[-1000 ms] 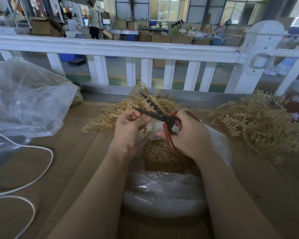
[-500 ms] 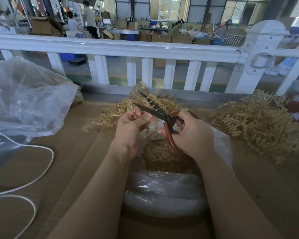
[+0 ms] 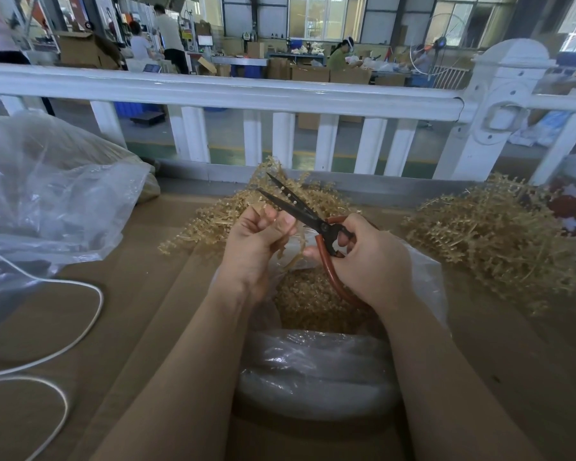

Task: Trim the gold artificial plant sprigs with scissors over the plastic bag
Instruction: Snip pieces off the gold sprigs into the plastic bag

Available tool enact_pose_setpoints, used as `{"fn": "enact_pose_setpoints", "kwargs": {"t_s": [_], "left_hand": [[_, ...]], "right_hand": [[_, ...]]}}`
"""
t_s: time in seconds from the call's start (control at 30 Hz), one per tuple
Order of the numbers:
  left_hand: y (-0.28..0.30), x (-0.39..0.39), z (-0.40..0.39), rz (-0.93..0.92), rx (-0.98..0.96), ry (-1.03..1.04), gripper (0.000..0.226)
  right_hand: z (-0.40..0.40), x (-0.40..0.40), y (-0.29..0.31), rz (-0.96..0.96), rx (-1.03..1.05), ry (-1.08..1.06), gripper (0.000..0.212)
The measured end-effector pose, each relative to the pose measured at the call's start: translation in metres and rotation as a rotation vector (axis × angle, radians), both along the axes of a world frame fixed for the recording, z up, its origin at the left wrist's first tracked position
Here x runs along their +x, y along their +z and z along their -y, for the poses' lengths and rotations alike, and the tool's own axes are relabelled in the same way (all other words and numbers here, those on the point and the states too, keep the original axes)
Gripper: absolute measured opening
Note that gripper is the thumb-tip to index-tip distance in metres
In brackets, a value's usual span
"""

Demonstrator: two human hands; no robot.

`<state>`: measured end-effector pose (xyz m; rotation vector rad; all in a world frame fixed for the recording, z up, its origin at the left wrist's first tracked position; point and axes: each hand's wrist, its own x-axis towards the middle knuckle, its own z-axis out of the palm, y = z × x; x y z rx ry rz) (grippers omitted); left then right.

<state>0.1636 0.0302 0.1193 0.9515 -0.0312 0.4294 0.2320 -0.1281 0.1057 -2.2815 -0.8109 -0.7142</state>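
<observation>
The right hand (image 3: 369, 257) hides most of the scissors' (image 3: 308, 216) red handles; its grip is clamped on them, blades parted. The left hand (image 3: 258, 241) pinches one gold sprig (image 3: 288, 254), partly hidden in its fingers, beside the blades. Below both grips, one plastic bag (image 3: 316, 371) holds gold trimmings. Two sprig piles (image 3: 492, 241) lie beyond on the worktop (image 3: 140, 327).

Dark, matt metal blades and smooth reddish-brown coated handles are seen on the scissors (image 3: 308, 214). The plastic bag (image 3: 316, 367) is thin, glossy, crinkled film; the gold sprigs (image 3: 489, 237) look dull, bristly plastic, laid on matt brown cardboard (image 3: 140, 314).
</observation>
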Motion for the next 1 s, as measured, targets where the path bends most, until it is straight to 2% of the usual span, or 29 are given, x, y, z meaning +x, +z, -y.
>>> {"fn": "enact_pose_setpoints", "kwargs": {"t_s": [0.13, 0.3, 0.43, 0.73, 1.0], "left_hand": [[-0.0024, 0.0007, -0.0018, -0.007, 0.006, -0.038, 0.022], [-0.0025, 0.0011, -0.0011, 0.022, 0.052, 0.008, 0.022], [-0.0011, -0.0002, -0.0015, 0.008, 0.107, 0.051, 0.025], [-0.0006, -0.0039, -0.0012, -0.013, 0.142, 0.111, 0.004], [-0.004, -0.001, -0.0012, -0.025, 0.182, 0.178, 0.014]], "right_hand": [[-0.0011, -0.0007, -0.0008, 0.003, 0.017, 0.005, 0.065], [-0.0004, 0.0008, -0.001, 0.002, 0.0, 0.006, 0.07], [-0.0003, 0.0002, -0.0004, 0.011, 0.019, 0.015, 0.064], [0.0019, 0.0003, 0.0001, 0.003, -0.004, -0.007, 0.056], [0.0024, 0.0001, 0.0006, 0.006, -0.012, -0.016, 0.05]]}}
